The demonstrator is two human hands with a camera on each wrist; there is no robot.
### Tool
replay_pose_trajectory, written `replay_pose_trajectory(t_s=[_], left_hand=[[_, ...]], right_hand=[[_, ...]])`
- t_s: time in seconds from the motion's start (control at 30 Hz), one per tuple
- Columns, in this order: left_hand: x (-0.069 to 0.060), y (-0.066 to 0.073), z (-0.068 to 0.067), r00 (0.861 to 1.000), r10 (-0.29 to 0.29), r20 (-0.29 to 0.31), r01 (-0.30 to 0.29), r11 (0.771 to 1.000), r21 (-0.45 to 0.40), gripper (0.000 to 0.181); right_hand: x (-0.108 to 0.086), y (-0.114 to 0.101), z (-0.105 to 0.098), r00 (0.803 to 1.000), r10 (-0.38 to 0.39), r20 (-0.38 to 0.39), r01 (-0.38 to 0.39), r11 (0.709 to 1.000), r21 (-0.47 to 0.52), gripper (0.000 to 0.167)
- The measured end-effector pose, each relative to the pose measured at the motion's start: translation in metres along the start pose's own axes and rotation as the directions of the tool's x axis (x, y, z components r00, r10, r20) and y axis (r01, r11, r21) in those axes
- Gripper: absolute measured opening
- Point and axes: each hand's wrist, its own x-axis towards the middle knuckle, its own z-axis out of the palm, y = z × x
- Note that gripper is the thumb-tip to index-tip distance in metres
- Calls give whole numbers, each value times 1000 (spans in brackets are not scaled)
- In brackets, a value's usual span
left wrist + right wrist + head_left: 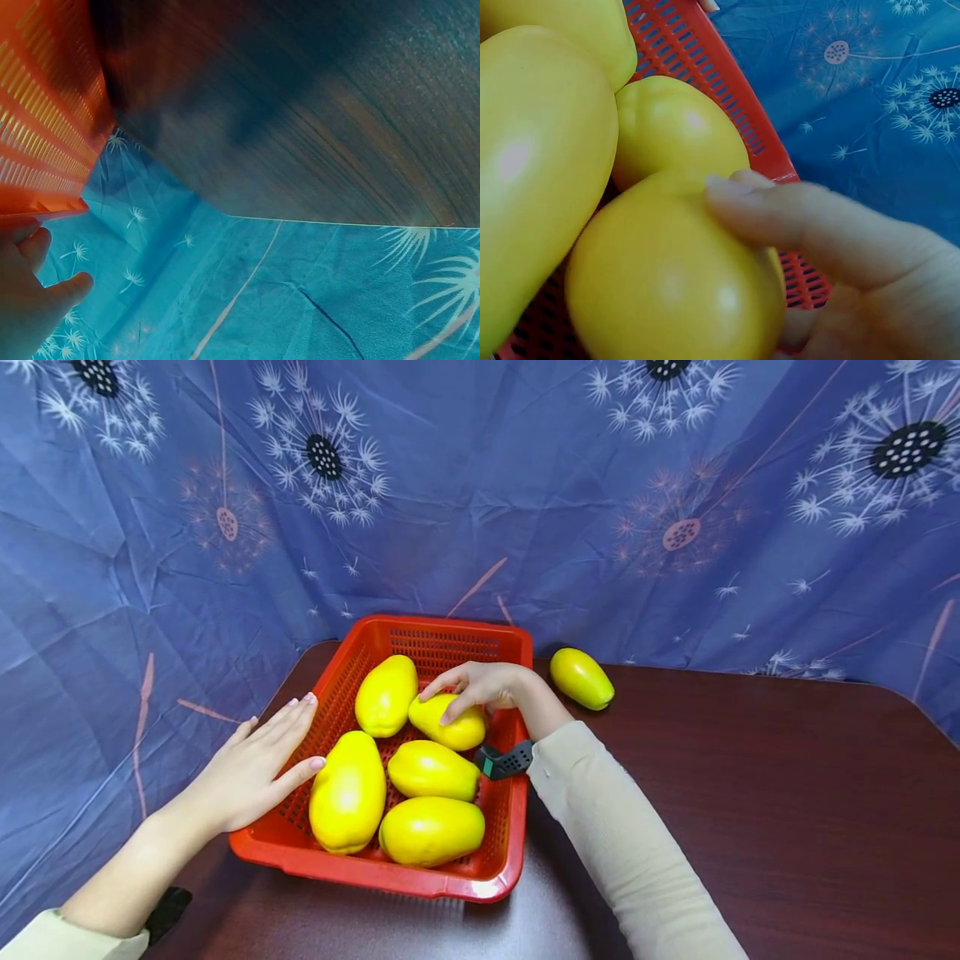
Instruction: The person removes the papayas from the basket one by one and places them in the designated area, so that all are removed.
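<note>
A red plastic basket (495,881) holds several yellow papayas, among them a large one (347,793) at the left and one at the back left (386,695). My right hand (487,685) reaches over the basket's right side and grips the back-right papaya (465,727), thumb on the near side and fingers over the top. In the right wrist view, the thumb lies against this papaya (667,277), while other fingers are partly hidden behind it. With fingers straight, my left hand (258,768) rests along the basket's left rim; its fingertips touch the rim in the left wrist view.
One more papaya (581,678) lies outside, to the right of the basket, near the back edge of the dark wooden table (750,793). A blue curtain (480,485) with dandelion prints hangs behind and at the left.
</note>
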Motion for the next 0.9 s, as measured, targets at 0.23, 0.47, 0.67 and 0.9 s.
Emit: replay_pose_trajectory(t_s=[0.23,0.47,0.67,0.9], left_hand=[[1,1,0,1000,7,-10,-7,1000,-2,72],[0,1,0,1000,3,-8,-3,1000,-7,72],[-1,1,1,1000,1,-6,-1,1000,-13,73],[0,0,1,1000,5,-10,-5,1000,-11,72]], right_hand=[[-13,-11,-6,998,-25,-57,26,999,20,50],[-32,-18,-16,989,-61,-138,74,993,93,51],[-49,-20,-25,977,-74,-199,104,984,145,51],[-72,-16,-37,951,-86,-296,143,974,174,51]])
